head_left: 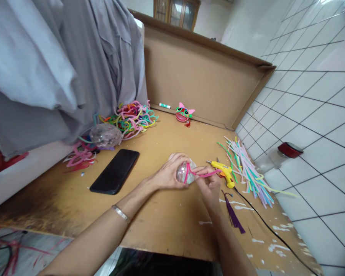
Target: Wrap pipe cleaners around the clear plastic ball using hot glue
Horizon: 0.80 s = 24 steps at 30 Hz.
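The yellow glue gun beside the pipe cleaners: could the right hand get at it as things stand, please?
Probably yes: the glue gun lies just beyond the right hand with nothing between, though that hand is pinching a pink pipe cleaner.

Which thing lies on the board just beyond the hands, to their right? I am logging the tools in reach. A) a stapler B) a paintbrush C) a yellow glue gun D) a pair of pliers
C: a yellow glue gun lies on the cardboard board beside the right hand, its black cord trailing toward the near edge, next to a bundle of straight pipe cleaners.
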Tool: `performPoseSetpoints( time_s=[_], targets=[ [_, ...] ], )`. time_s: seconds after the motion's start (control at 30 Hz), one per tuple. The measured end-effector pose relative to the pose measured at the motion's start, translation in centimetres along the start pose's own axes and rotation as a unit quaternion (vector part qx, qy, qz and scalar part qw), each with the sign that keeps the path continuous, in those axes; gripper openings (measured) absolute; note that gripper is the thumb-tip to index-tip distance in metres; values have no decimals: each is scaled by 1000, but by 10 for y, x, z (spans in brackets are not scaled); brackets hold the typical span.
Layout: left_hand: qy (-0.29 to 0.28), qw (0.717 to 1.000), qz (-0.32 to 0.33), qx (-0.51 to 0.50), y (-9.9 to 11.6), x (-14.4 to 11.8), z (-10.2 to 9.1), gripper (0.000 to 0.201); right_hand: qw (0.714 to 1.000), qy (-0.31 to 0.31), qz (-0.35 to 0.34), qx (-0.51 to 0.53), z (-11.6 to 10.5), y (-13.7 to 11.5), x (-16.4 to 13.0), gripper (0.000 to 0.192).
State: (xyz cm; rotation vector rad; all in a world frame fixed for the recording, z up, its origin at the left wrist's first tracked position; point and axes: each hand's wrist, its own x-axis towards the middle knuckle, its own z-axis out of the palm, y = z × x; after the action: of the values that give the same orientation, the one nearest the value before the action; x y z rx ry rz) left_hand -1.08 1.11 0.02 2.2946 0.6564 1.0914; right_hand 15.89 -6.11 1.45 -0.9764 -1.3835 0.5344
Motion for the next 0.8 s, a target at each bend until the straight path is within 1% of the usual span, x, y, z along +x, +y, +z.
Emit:
performPoseSetpoints(
  time_s=[0.13, 0.23, 0.3, 0.4, 0.47, 0.6, 0.73, 0.8],
  targets=[
    [14, 1000, -25, -12, 6, 1, 1, 71, 1000, 11, 0, 12, 0, 0, 0, 7],
    [-1, 997, -67, -41, 14, 3, 0, 72, 999, 29, -4, 19, -1, -1, 1, 5],
    [-17, 994, -95, -59, 19, 4, -1, 72, 999, 30, 0, 12, -2, -3, 1, 4],
    [-33, 989, -123, -80, 25, 4, -4, 71, 1000, 8, 7, -19, -5, -7, 2, 8],
    [-44, 986, -133, -94, 27, 4, -5, 71, 999, -10, -1, -42, -7, -11, 3, 11],
    [-62, 983, -131, -113, 29, 3, -5, 73, 995, -45, -39, -82, -9, -20, 7, 14],
    [-68, 983, -129, -111, 31, 4, -6, 69, 987, -98, -80, -96, -11, -24, 10, 15],
    [-69, 983, -131, -108, 32, 4, -7, 69, 986, -103, -88, -94, -12, -23, 10, 13]
  ],
)
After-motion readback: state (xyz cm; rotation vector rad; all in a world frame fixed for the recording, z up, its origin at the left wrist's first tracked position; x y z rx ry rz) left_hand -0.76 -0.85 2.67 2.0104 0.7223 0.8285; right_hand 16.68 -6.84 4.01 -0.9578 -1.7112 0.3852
